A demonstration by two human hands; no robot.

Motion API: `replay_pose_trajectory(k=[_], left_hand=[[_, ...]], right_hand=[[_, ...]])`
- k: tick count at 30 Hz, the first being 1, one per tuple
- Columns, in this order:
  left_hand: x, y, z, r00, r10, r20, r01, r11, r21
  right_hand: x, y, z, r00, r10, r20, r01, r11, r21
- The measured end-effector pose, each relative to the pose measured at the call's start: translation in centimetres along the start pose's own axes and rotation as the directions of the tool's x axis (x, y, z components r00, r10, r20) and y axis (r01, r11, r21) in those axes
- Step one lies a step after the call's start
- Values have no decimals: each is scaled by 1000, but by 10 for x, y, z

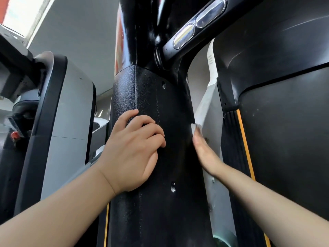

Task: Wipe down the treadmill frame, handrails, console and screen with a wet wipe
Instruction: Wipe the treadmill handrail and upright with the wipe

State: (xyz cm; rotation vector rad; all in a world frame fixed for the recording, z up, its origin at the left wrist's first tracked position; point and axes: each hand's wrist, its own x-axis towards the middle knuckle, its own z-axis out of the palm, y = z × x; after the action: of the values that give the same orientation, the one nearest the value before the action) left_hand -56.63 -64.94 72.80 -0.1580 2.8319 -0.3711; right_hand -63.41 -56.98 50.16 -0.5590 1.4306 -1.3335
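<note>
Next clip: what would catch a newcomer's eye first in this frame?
The wide black treadmill upright fills the centre. The left hand rests on its front with fingers curled, while the right hand lies flat along its right edge, pressing a white wet wipe there. Above, two shiny oval sensor pads sit on the handrail.

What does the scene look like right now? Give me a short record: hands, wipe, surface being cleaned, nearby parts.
left hand: rests on the front of the black post, fingers curled, holding nothing
right hand: flat against the post's right side, pressing the wipe under its fingertips
wipe: white, mostly hidden by the hand
handrail: above, with two silver sensor pads
belt: right, orange edge stripe
</note>
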Motion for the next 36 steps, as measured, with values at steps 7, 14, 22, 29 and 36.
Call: replay_pose_trajectory(k=[7,14,22,29,36], left_hand=[[0,-1,0,1000,7,0,-7,1000,0],[1,-1,1,1000,10,-5,-10,1000,7],[0,-1,1,999,22,-32,-22,1000,12],[1,0,2,999,6,-40,-5,1000,19],[1,1,2,999,9,-45,-8,1000,27]], right_hand=[[-46,-11,20,941,-320,111,338,901,-273],[-37,-20,9,986,-124,110,147,961,-233],[-47,-5,15,989,-112,100,128,978,-166],[-103,-8,25,945,-242,222,300,910,-286],[-70,12,25,986,131,100,-134,991,22]])
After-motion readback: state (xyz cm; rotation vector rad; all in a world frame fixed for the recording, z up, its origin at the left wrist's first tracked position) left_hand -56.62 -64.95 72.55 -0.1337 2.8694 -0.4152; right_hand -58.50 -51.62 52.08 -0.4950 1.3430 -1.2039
